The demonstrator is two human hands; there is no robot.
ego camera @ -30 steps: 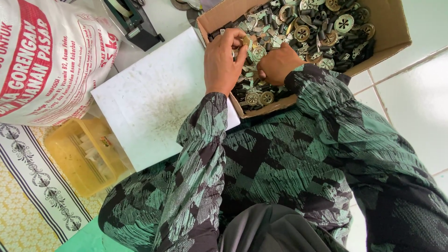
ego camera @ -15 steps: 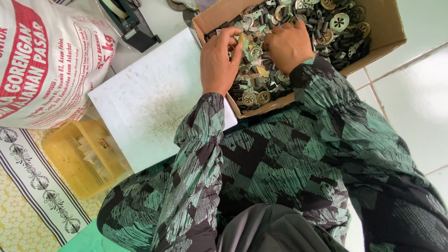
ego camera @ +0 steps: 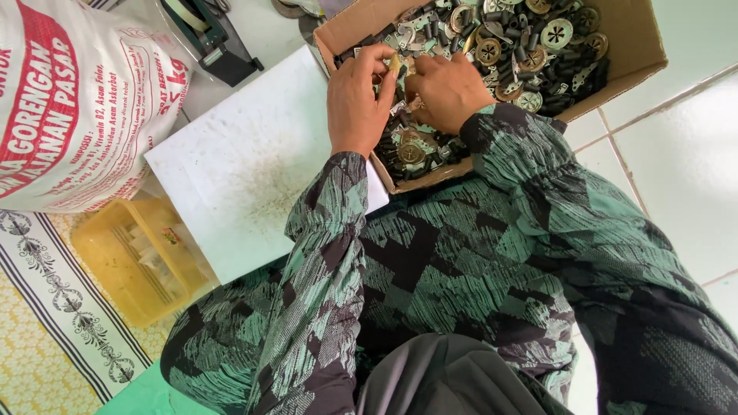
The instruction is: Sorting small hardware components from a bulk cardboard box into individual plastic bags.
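Note:
An open cardboard box (ego camera: 646, 54) holds several round brass-coloured metal discs (ego camera: 555, 33) and small black parts (ego camera: 573, 77). Both my hands are over the box's left half, close together. My left hand (ego camera: 355, 104) pinches a small brass-coloured part (ego camera: 393, 64) between thumb and fingers. My right hand (ego camera: 452, 91) is curled beside it, with its thumb and fingertips meeting the same part. What lies under the right palm is hidden. Green patterned sleeves cover both forearms.
A white board (ego camera: 246, 165) lies left of the box. A big white sack with red print (ego camera: 73, 100) stands at the far left, with a yellow plastic tub (ego camera: 138, 257) below it. A black tape dispenser (ego camera: 211, 38) sits at the top. White floor tiles (ego camera: 676, 192) are on the right.
My right hand has moved from the box's near edge up into the box and joined the left hand at the small part. The view shifted slightly.

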